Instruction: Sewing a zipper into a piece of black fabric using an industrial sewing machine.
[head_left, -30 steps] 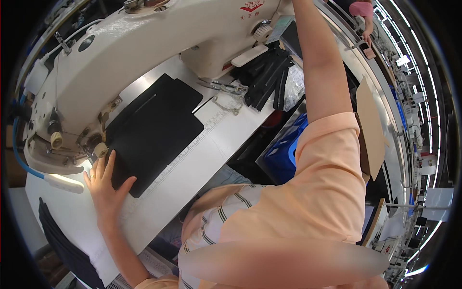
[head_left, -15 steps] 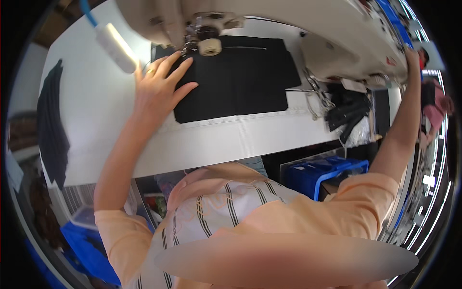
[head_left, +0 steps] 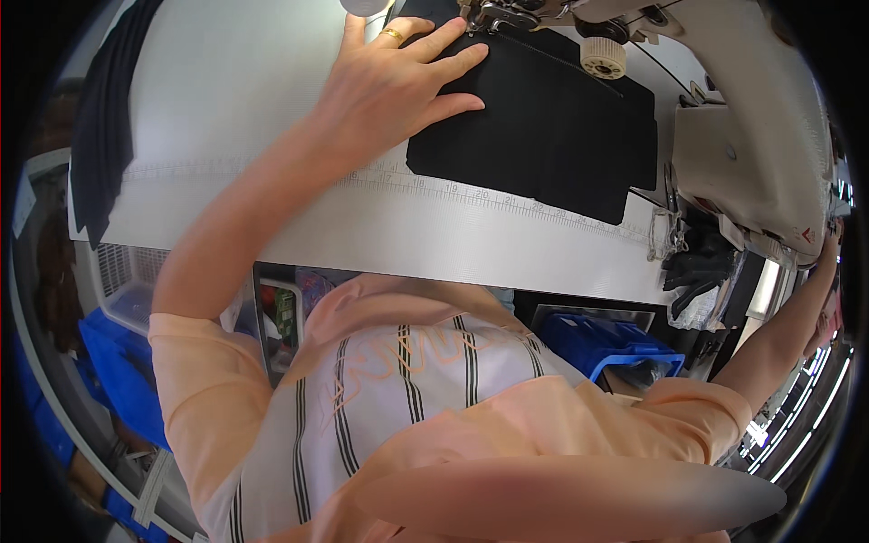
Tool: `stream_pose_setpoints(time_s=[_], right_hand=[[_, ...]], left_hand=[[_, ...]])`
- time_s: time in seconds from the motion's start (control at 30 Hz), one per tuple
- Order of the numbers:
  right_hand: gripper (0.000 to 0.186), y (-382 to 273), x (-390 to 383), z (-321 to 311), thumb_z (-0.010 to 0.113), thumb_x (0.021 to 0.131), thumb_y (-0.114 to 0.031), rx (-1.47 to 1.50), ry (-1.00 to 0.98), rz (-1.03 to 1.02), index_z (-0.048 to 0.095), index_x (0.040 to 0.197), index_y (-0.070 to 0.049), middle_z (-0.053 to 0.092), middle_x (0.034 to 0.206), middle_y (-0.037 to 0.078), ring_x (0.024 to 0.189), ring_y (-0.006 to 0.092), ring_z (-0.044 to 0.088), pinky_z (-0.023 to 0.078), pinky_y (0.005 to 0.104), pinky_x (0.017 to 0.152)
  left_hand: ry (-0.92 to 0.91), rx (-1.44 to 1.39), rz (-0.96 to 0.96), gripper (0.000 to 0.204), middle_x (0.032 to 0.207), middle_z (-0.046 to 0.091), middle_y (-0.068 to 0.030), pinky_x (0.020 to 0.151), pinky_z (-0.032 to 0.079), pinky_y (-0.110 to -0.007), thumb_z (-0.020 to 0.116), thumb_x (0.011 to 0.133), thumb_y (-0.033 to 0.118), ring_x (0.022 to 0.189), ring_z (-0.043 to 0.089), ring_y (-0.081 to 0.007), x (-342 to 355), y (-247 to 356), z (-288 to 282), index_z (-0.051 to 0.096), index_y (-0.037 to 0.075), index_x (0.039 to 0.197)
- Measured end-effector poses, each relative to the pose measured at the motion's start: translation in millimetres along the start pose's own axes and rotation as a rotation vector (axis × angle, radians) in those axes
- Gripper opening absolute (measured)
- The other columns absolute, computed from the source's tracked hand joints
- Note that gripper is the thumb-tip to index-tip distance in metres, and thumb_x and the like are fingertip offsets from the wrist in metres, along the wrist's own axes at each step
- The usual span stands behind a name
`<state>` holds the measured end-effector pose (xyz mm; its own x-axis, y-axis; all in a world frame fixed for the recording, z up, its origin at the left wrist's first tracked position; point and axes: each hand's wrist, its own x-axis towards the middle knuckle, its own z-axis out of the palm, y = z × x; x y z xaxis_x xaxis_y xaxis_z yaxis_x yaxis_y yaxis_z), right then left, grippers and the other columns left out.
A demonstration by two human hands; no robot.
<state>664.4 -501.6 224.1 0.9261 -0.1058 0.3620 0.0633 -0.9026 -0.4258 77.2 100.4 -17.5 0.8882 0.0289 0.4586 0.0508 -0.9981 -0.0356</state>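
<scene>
White work surface with a printed ruler strip along its near edge carries a cream industrial sewing machine at the far right. Black fabric panel lies flat at the far edge, under the machine's arm, its long axis running left to right along the ruler strip.

Left hand — fingers spread, palm down — presses on the panel's left end, fingertips pointing right toward the presser foot. A ring shows on one finger. This is plainly the nearer of the two hands; the panel extends rightward from it.

Right hand is stretched to the machine's right end, well apart from the panel — whether it is spread or closed cannot be told at the picture's rim.

Dark cloth hangs over the surface's left edge. Blue bins sit below.
</scene>
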Motion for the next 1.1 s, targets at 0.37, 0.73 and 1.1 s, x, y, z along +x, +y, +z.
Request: stream_pose_setpoints(time_s=[0.37,0.73,1.1], right_hand=[[0.082,5.6,-201.2,45.5,0.033,0.093,-0.065,0.751,0.295,-0.136,0.050,0.132,0.005,0.052,0.132,0.024,0.121,0.0338,0.052,0.039,0.0417,0.105],[0.068,-6.8,-144.9,11.9,0.032,0.098,-0.051,0.705,0.029,0.124,0.037,0.141,0.001,0.041,0.143,0.022,0.129,0.0356,0.045,0.036,0.0481,0.109],[0.059,-3.3,-122.1,-8.0,0.039,0.098,-0.042,0.788,-0.038,0.260,0.041,0.139,0.000,0.045,0.140,0.021,0.129,0.0364,0.044,0.034,0.0520,0.109]], left_hand=[[0.044,-0.232,-0.030,0.044,0.122,0.062,-0.0093,0.083,0.047,-0.039,0.073,0.078,0.035,0.104,0.059,-0.0230,5.6,4.2,-12.0,0.065,0.010,0.114],[-0.009,-0.170,-0.031,0.044,0.125,0.061,-0.0083,0.086,0.042,-0.043,0.072,0.079,0.036,0.107,0.058,-0.0235,6.2,5.0,-15.8,0.065,0.013,0.116],[-0.023,-0.191,-0.006,0.044,0.125,0.061,-0.0109,0.089,0.042,-0.045,0.071,0.081,0.035,0.108,0.058,-0.0255,6.2,4.1,-18.9,0.064,0.011,0.117]])
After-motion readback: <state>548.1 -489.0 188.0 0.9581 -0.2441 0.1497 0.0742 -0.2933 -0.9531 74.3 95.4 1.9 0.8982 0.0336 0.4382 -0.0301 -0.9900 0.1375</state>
